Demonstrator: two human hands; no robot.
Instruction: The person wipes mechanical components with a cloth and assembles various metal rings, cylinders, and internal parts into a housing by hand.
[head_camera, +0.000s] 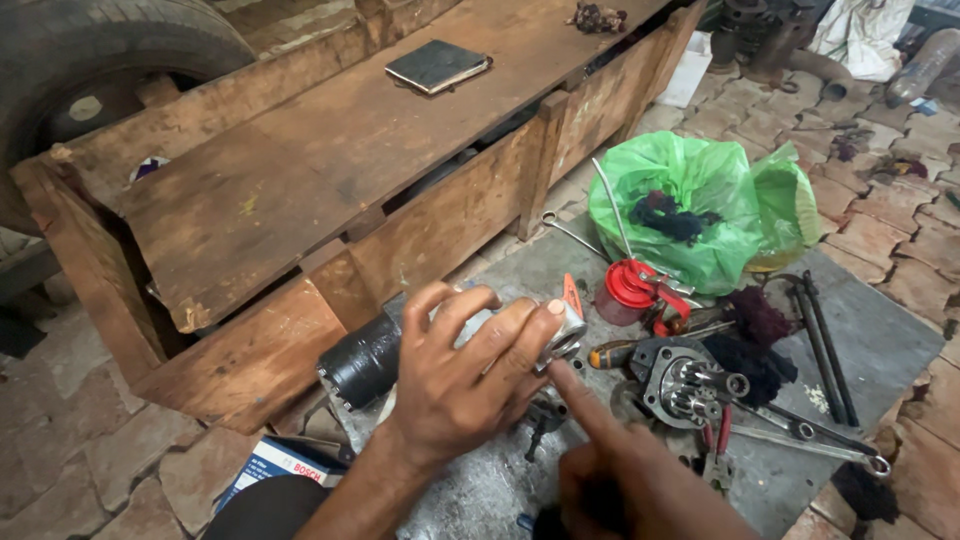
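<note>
Both hands were busy over a grey metal sheet (880, 340) on the brick floor. Left hand (460, 380) was wrapped around a motor part (375, 360), black at its left end and silver at its right end, and held it just above the sheet. Right hand (625, 470) held nothing; its other fingers were curled in and one finger pointed up at the silver end, very near or touching it.

It looked like the work was about halfway. The motor part was out and in the hand, but many pieces still lay loose. Just to the right sat a round metal piece with small gears (685, 385). Near it lay a screwdriver (610, 353), long bolts (825, 340) and spanners (815, 435). Farther off stood a red oil can (630, 290) and a green plastic bag (700, 205). A wooden bench (330, 170) stood on the left, with a flat dark pad (437, 66) on top.
</note>
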